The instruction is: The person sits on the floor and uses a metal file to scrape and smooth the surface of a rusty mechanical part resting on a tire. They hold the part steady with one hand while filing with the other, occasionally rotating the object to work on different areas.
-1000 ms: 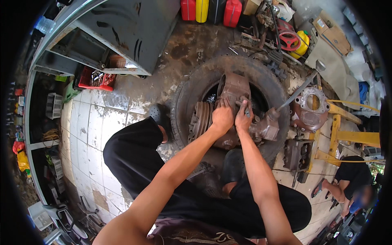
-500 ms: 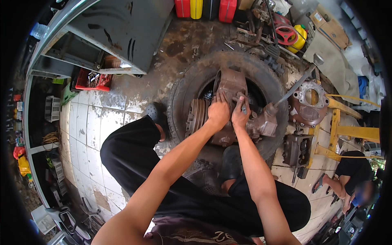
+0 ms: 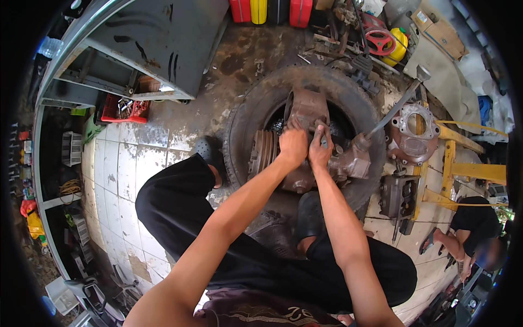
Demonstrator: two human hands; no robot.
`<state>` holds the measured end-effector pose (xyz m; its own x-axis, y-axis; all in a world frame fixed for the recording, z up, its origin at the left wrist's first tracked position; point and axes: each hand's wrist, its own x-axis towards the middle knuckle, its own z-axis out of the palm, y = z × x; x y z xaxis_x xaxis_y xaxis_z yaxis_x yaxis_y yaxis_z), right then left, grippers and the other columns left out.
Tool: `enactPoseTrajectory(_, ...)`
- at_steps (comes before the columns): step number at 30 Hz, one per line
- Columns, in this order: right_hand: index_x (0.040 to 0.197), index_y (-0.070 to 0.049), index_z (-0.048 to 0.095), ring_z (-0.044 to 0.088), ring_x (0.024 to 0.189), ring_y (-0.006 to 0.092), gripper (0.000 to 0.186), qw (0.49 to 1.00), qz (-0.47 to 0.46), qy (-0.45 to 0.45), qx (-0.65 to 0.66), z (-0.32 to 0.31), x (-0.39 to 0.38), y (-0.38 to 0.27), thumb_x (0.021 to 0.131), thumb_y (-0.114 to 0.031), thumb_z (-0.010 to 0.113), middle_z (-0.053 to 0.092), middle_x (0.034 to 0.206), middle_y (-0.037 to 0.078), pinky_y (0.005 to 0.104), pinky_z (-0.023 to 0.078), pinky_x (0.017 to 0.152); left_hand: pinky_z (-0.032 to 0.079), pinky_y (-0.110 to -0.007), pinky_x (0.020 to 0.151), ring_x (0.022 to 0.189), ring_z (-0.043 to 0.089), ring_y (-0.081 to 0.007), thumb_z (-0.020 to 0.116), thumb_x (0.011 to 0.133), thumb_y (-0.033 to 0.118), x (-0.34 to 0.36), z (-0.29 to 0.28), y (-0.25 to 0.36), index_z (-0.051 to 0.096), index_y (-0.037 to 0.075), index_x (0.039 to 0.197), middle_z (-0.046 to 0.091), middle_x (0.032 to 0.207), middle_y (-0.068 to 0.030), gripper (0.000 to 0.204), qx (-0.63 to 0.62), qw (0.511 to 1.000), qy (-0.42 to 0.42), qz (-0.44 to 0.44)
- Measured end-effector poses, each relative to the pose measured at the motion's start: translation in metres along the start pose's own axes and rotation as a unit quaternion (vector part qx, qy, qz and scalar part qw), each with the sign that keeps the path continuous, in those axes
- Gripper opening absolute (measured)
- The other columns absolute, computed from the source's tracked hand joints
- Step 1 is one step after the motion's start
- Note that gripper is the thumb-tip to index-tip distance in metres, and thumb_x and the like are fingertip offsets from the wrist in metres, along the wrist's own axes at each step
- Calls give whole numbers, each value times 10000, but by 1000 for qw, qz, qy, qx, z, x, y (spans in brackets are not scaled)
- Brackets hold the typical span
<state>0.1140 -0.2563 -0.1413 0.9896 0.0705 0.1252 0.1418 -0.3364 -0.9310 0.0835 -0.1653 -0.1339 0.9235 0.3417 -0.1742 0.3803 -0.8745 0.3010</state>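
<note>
A brown, grimy gearbox housing lies across a large tire on the floor in front of me. On its left side is a ribbed round drum-like part, and a grey gear lever slants out of its right side. My left hand is closed with curled fingers at the middle of the housing; whatever is in it is hidden. Beside it my right hand is closed round a small grey piece, its thumb pointing up. The kind of that piece cannot be made out.
A second brown housing and a dark metal part lie at right by a yellow metal frame. A grey metal cabinet and a red crate are at left. Another person crouches at far right.
My left hand's fingers have curled in from lying stretched over the housing. My right hand stays in nearly the same place. The view has shifted slightly.
</note>
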Motion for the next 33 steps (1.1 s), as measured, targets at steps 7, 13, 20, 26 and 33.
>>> enactPoseTrajectory(7,1127,-53,653,676,980,357,311,999,-10,9,-30,-3,2,3,1008,-301,507,701,1055,181,408,507,850,578,-403,820,1104,633,-397,568,874,199,21,-24,6,406,-140,1350,536,1293,-333,606,-52,986,-156,-13)
enactPoseTrajectory(13,1140,-57,649,668,999,329,336,999,23,-4,-24,-5,3,2,1015,-326,491,700,1055,174,404,493,867,542,-423,902,1128,614,-414,495,914,197,6,-6,4,429,-138,1337,560,1244,-350,544,-81,997,7,-9)
enactPoseTrajectory(20,1151,-65,644,669,1005,339,347,1000,15,-7,-25,1,0,-5,1019,-339,476,704,1048,173,402,495,867,551,-433,858,1052,631,-423,505,906,188,-10,18,-6,489,-139,1245,598,1145,-334,471,-98,989,107,1)
enactPoseTrajectory(26,1152,-34,640,665,1028,327,372,998,57,-36,-5,-4,3,-1,1028,-333,458,699,1077,178,382,491,884,527,-417,934,1174,586,-406,546,889,204,-24,11,7,455,-133,1298,564,1267,-322,538,-89,985,149,-8)
enactPoseTrajectory(33,1140,-27,643,673,1000,317,373,999,8,5,-49,0,6,11,1029,-335,463,694,1083,188,379,489,884,520,-419,950,1202,561,-422,488,919,189,-6,13,9,423,-124,1350,534,1324,-301,537,-145,984,94,-49)
